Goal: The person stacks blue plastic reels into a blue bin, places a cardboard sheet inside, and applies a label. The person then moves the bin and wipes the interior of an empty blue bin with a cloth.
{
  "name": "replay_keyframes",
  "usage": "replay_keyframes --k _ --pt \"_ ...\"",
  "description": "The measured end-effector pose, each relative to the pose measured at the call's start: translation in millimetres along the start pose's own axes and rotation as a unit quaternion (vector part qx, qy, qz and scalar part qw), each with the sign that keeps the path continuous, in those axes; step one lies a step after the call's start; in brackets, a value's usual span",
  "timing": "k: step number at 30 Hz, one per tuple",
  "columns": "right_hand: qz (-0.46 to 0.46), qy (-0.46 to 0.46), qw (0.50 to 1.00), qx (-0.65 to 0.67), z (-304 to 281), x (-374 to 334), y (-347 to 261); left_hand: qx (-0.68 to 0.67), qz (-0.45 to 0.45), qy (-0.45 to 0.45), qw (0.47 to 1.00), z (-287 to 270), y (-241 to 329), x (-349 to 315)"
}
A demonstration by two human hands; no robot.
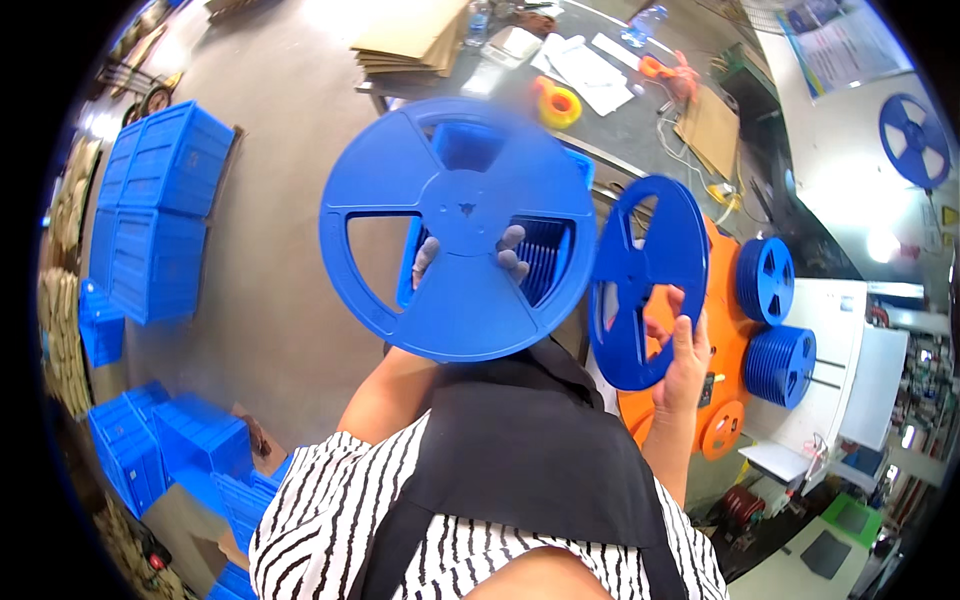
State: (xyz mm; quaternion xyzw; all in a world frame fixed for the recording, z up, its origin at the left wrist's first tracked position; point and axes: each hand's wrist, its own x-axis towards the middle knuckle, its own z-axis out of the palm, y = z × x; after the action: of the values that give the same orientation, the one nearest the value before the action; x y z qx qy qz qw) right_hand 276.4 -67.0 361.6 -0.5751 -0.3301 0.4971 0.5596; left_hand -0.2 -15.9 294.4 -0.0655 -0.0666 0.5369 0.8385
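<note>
A large blue plastic reel [465,310] faces me in front of my chest, with spoke openings around its hub. My left hand [512,255] holds it from behind; grey-covered fingertips show through two openings, while the palm is hidden. To the right, a second blue reel [652,260] stands tilted nearly edge-on. My right hand [684,355] grips this one near its lower right rim, with fingers showing through an opening. Behind the first reel is a blue crate [408,270], partly covered, with several thin blue discs [541,262] standing in it.
At right, an orange piece of equipment [727,300] stands beside stacked blue reels [780,367]. Ahead, a dark table [620,130] carries cardboard sheets [408,35], papers and a yellow tape roll [558,104]. Blue bins [160,260] stand on the floor [270,200] at left.
</note>
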Motion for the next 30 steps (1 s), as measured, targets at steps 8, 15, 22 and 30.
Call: replay_keyframes --k 8,15,22,30 --pt "-0.075 -0.067 0.990 0.102 -2.3 5.5 -7.9 -0.037 0.018 0.015 0.999 4.9 12.2 -10.2" --pt "-0.080 -0.115 0.922 0.362 -30.3 10.9 -4.4 0.020 0.042 -0.034 0.998 -6.2 30.2 -32.7" --pt "-0.060 -0.107 0.867 0.483 -25.0 17.9 3.4 0.171 0.068 -0.160 0.970 -0.5 79.2 -37.8" --pt "-0.044 -0.087 0.877 0.470 -16.2 31.1 12.3 0.258 0.099 0.129 0.952 21.5 36.2 -25.6"
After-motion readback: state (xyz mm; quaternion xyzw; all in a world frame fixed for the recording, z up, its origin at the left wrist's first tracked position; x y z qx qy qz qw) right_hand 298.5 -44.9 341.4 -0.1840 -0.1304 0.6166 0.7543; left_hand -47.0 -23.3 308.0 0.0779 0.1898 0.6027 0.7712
